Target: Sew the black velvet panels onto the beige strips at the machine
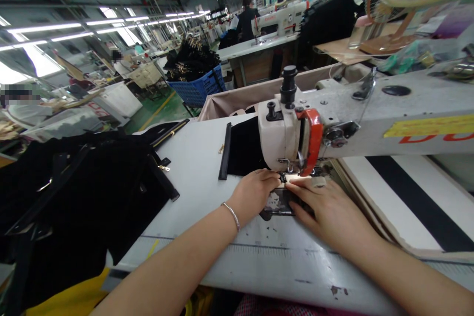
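A white sewing machine (333,118) with an orange guard stands on the pale table (200,168). Under its needle lies a small black shiny piece (280,203). My left hand (254,192) rests on the piece's left side, fingers curled and pressing it down, a silver bracelet on the wrist. My right hand (329,210) lies flat on the piece's right side, fingers stretched toward the needle. A black fabric panel with a strap (237,150) lies behind the machine head.
A heap of black bags with straps and metal fittings (81,192) covers the table's left. A blue basket of black goods (198,86) stands beyond. Other people work at sewing stations further back. A black-striped board (414,192) lies at the right.
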Available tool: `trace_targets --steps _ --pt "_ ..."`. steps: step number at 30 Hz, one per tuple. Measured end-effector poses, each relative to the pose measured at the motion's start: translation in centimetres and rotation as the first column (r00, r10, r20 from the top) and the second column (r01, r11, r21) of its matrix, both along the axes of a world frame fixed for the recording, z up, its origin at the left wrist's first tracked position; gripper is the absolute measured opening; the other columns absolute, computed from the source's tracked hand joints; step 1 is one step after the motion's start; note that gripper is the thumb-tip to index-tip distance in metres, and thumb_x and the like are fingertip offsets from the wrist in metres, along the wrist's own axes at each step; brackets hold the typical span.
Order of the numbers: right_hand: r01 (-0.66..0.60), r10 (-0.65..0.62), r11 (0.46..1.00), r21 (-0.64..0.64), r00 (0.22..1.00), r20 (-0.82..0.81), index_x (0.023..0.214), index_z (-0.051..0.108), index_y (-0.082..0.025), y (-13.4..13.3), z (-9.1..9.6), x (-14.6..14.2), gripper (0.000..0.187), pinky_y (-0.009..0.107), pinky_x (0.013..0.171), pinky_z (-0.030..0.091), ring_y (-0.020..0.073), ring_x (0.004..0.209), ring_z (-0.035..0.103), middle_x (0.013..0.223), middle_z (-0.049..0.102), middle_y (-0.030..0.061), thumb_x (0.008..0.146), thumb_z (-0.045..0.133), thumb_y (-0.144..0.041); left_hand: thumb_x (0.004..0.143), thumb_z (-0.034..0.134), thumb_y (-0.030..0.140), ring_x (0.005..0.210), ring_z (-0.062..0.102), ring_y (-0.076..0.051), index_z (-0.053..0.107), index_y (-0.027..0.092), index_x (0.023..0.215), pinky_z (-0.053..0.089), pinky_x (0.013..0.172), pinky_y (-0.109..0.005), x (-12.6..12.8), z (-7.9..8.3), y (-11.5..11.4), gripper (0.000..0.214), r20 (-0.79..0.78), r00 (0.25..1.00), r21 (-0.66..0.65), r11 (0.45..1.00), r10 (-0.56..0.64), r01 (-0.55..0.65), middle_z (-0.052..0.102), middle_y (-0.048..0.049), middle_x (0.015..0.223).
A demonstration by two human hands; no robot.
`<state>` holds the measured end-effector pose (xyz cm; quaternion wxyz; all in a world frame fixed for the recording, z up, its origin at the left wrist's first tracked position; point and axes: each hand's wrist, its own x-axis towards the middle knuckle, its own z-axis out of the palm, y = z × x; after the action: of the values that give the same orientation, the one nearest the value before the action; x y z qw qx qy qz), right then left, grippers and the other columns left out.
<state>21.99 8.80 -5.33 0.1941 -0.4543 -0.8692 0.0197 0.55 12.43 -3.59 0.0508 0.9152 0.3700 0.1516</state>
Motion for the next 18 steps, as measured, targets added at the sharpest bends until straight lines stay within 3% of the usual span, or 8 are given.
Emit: trace_targets --steps 18 --pt "0.052 -0.053 0.999 -0.01 0.998 -0.047 0.122 0.056 -0.018 0.09 0.31 -0.9 0.035 0.045 0.095 0.04 0.0264 0.108 0.054 0.115 0.062 0.0093 0.09 0.05 -0.029 0.083 0.057 0.003 0.101 0.062 -0.017 0.069 0.02 0.099 0.051 0.094 -0.029 0.4 -0.12 0.78 0.027 0.032 0.993 0.027 0.993 0.115 -0.116 0.068 -0.0042 0.105"
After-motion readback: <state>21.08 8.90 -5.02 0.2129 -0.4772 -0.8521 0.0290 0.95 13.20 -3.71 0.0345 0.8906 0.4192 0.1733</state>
